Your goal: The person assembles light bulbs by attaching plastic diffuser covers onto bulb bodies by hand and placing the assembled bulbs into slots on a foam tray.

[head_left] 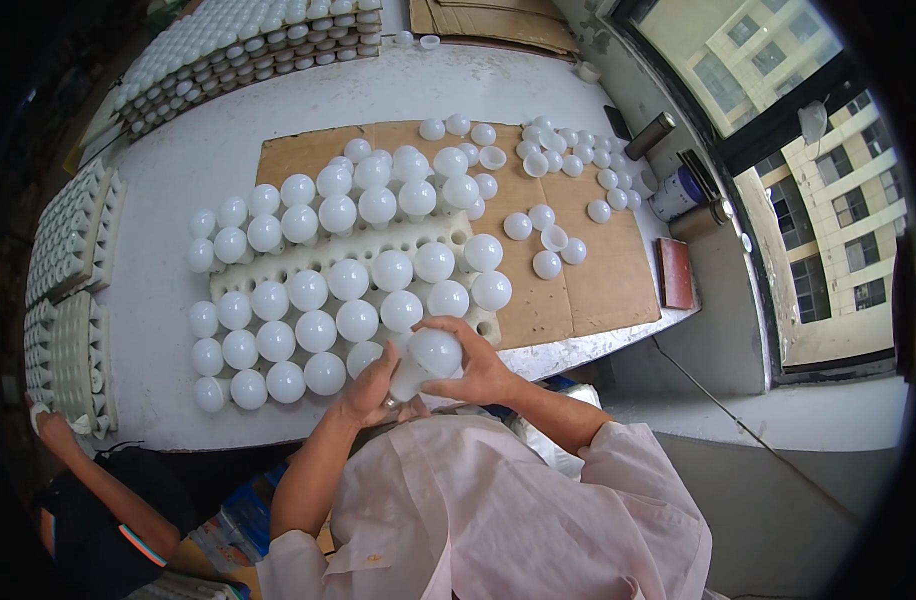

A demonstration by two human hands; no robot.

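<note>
Both hands are on one white bulb point(425, 362) at the bench's point(178, 160) near edge: right hand point(475, 368) wrapped round the globe, left hand point(371, 388) pinching its base.

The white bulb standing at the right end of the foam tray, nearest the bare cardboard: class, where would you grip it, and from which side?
Probably grip the bulb around its round dome, coming from above and the right. Only the dome shows; neighbours crowd its left, while the cardboard sheet side is open.

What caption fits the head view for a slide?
Both hands, left and right, grip one frosted white round bulb over a white foam tray of bulbs.
</note>
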